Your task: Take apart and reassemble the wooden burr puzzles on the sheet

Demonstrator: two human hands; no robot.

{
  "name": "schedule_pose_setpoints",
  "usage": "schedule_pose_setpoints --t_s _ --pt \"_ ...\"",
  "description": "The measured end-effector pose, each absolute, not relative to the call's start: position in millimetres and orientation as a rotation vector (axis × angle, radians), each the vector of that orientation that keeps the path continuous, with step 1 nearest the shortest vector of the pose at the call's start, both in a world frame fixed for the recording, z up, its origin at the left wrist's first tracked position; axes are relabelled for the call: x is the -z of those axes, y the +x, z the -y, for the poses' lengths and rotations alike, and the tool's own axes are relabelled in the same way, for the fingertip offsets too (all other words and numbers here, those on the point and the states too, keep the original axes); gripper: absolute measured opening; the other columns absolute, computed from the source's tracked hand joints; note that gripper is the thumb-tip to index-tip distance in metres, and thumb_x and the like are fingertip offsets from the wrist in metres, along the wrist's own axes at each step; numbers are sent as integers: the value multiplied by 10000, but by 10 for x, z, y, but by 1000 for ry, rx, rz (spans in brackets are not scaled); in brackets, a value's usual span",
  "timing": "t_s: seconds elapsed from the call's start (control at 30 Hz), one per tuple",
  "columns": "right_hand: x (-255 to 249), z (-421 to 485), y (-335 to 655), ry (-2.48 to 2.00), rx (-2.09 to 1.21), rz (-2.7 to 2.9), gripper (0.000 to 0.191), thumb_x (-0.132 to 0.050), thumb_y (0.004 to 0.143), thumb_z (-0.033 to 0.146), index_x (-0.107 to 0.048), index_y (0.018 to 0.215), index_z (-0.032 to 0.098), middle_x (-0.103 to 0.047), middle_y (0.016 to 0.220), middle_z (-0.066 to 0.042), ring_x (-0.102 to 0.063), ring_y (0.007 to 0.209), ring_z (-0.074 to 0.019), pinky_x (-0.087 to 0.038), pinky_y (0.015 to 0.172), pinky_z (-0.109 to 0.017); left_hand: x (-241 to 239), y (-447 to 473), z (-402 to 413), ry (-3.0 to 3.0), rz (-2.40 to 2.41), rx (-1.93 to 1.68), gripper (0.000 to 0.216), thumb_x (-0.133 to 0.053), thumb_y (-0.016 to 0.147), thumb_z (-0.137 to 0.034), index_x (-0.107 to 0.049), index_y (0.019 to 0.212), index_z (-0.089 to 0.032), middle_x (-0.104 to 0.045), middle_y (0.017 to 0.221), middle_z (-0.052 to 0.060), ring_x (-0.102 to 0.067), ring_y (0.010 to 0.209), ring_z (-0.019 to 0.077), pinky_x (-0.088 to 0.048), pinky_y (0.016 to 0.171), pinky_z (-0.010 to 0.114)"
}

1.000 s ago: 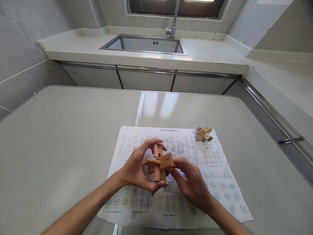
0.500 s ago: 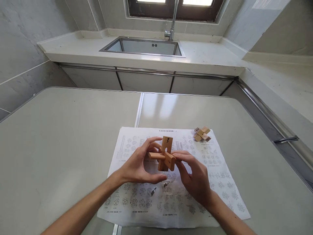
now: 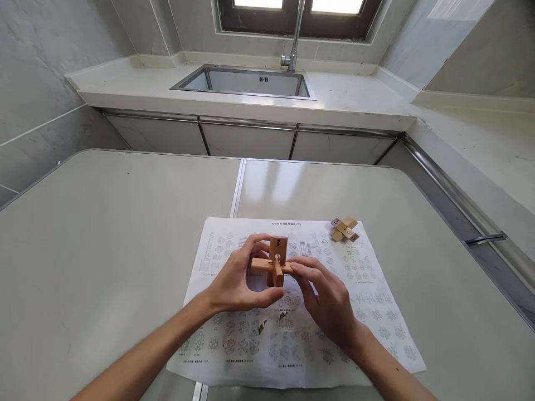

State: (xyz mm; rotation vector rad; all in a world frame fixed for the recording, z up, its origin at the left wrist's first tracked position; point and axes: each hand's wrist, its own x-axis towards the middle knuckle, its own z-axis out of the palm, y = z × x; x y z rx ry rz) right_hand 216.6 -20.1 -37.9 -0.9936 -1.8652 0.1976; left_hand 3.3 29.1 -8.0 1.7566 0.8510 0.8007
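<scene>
— Firstly, at left?
— Left hand [image 3: 232,281], curved wide about the wooden puzzle [image 3: 271,265]; fingers along its far left side, thumb just beneath, contact unclear.
— Next, middle?
— Wooden puzzle, crossed pieces, held above the printed sheet [image 3: 309,374]; piece marked 3 [image 3: 278,249] upright. Newly turned: near bar [image 3: 278,274], formerly face-on with its mark, now edge-on toward the near side. Judged effect: crossing easier to read squarely.
— Then right?
— Right hand [image 3: 328,295], narrow pinch on the puzzle's right end.
— Also around?
— Far right, on the sheet's corner: second wooden cross [image 3: 344,229], well apart. Beneath everything: pale table [image 3: 125,234].
— Obstructions?
— Left fingers, partly hidden behind the puzzle; both hands, over some printed diagrams.
</scene>
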Motion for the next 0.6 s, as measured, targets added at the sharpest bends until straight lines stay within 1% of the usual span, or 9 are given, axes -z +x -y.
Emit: schedule_pose_setpoints --t_s 0.1,0.17,0.23,0.3,0.4,0.5,0.6 --pt "384 194 2169 -996 -195 1865 342 -577 1008 3 -608 1248 245 -774 1088 -100 -789 985 -217 -674 790 -330 70 35 -295 1751 -860 -801 751 -841 743 -433 -486 1372 -227 -757 1130 114 -731 1037 315 -548 950 471" --pt "382 190 2165 -1004 -201 1866 324 -583 1007 3 -609 1231 236 -774 1091 -106 -788 995 -220 -673 795 -331 65 37 -302 1764 -859 -797 691 -826 753 -420 -503 1332 -225 -755 1096 100 -723 1046 313 -542 952 462" --pt "380 187 2157 -1011 -211 1865 302 -589 1012 16 -606 1220 235 -774 1091 -106 -788 1003 -222 -674 795 -334 62 42 -308 1791 -833 -794 595 -800 778 -415 -521 1269 -228 -755 1008 66 -725 982 290 -538 937 444" --pt "380 187 2146 -1014 -218 1861 279 -592 1021 35 -601 1212 238 -773 1089 -102 -788 1005 -221 -677 791 -335 64 50 -307 1819 -800 -793 518 -775 807 -416 -514 1216 -235 -742 890 20 -719 847 249 -536 901 422" --pt "375 188 2131 -1017 -229 1857 240 -585 1038 66 -597 1199 243 -774 1086 -96 -794 991 -217 -680 775 -333 84 57 -297 1857 -783 -838 504 -761 829 -412 -441 1187 -258 -703 763 -39 -676 703 207 -525 818 381" --pt "367 190 2122 -1023 -239 1848 203 -581 1049 92 -600 1181 245 -780 1078 -92 -802 970 -218 -683 756 -329 120 50 -287 1911 -794 -876 482 -744 846 -416 -389 1141 -275 -679 705 -66 -643 670 197 -500 773 357" --pt "367 192 2121 -1022 -257 1830 189 -588 1045 96 -603 1164 242 -786 1071 -92 -807 972 -225 -685 755 -334 147 35 -282 1949 -818 -823 426 -705 871 -446 -404 1117 -272 -723 738 -39 -643 699 209 -485 755 355"
